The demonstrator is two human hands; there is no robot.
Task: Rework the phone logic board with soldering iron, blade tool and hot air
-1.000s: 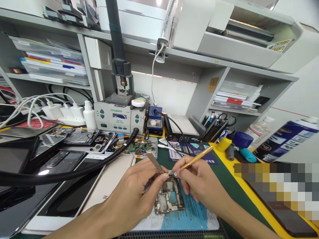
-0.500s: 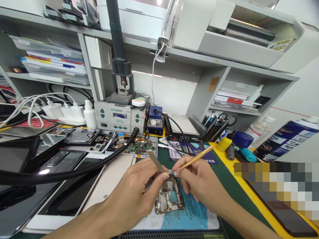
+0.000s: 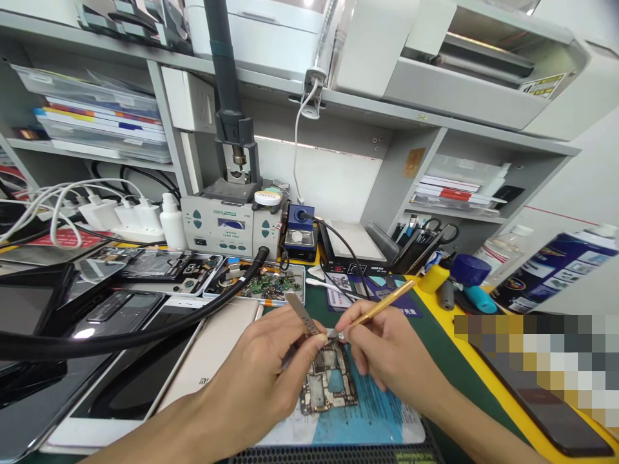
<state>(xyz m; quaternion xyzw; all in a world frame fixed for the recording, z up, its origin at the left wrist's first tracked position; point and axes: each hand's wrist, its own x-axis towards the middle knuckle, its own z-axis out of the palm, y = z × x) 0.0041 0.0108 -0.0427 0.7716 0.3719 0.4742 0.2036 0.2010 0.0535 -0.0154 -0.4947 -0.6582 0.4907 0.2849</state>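
Centrally, the phone circuit board [image 3: 329, 380] lay flat on the blue-and-white mat [image 3: 382, 412], its long axis running away from the person and tilted slightly rightward at the far end. Behind it, a shallow metal tray [image 3: 271, 287] held small green boards and loose parts. The left hand [image 3: 264, 380] pinched steel tweezers [image 3: 300, 316] closed between thumb and fingers, their tips at the board's far edge on a tiny grey part. The right hand [image 3: 387, 351] gripped a gold-handled tool [image 3: 382, 304] firmly, its handle pointing up-right and its tip meeting the tweezers.
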